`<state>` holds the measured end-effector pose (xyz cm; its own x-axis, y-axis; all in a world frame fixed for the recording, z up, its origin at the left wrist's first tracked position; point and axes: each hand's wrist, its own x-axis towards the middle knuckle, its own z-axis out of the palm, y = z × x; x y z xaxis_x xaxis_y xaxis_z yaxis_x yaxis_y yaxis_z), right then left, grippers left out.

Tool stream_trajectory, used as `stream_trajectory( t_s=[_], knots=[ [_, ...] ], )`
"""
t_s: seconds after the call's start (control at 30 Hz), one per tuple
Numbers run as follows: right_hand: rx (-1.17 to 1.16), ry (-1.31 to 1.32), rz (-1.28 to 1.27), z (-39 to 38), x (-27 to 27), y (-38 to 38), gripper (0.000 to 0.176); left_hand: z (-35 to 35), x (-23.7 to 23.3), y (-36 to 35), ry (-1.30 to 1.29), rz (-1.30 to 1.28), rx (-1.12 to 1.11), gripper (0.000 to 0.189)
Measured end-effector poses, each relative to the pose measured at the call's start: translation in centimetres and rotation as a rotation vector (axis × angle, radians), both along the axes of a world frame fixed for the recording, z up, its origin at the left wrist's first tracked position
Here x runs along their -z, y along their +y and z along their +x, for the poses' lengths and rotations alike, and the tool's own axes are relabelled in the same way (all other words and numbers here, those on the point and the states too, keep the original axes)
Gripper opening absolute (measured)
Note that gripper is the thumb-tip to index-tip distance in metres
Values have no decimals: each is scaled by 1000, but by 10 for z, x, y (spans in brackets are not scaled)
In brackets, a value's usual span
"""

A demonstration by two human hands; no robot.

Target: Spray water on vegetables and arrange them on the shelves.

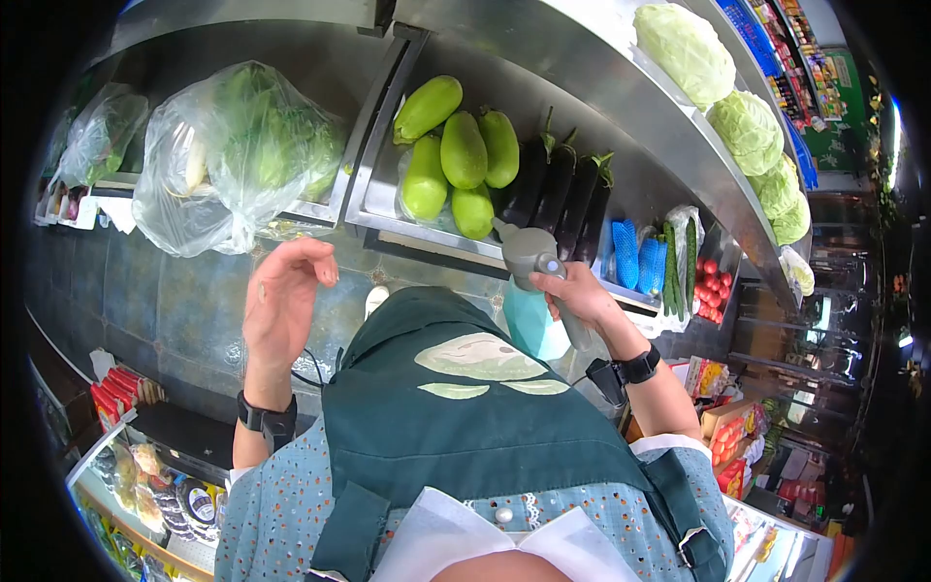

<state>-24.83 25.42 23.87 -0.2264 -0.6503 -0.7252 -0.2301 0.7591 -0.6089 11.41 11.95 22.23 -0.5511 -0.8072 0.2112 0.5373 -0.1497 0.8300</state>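
Note:
My right hand (586, 299) is wrapped round the grey handle of a spray bottle (535, 320) with a teal body. The bottle's nozzle points toward several light green squashes (464, 150) on a metal shelf. Dark eggplants (551, 189) lie just beyond the bottle, to the right of the squashes. On the left, my left hand (283, 306) is raised over the floor with its fingers loosely bent and apart, holding nothing. Nearest to it is a clear plastic bag (233, 145) of leafy greens, which it does not visibly touch.
Cabbages (749, 131) line an upper metal shelf (582, 68) at the right. Blue-netted produce (637, 257), cucumbers (679, 267) and tomatoes (714, 291) continue along the lower shelf. Behind me stand a packaged-goods case (145, 495) at left and boxes of produce (729, 436) at right.

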Motion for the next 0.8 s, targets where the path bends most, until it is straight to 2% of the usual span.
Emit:
stream_trajectory(
  t_s=[0.03, 0.17, 0.33, 0.47, 0.57, 0.67, 0.8],
  knots=[
    [79, -11, -6, -3, 3, 5, 26, -3, 0, 0, 2, 3, 9, 67],
    [109, -35, -79, 2, 0, 10, 27, -15, -2, -2, -22, 14, 35, 68],
    [-65, -64, -61, 13, -11, 1, 28, -19, -8, -4, -23, -12, 43, 69],
    [-89, -103, -3, 8, -11, -14, 28, -9, -3, -1, -26, -4, 9, 68],
    [14, -120, -11, 8, -16, -28, 28, -1, 2, 3, -28, 15, -27, 68],
    [66, -180, -180, 11, -29, -48, 29, 4, 4, 5, -28, 26, -46, 67],
    [29, -84, -247, 14, -44, -88, 29, 11, 4, 4, -13, 12, -54, 67]
  ],
)
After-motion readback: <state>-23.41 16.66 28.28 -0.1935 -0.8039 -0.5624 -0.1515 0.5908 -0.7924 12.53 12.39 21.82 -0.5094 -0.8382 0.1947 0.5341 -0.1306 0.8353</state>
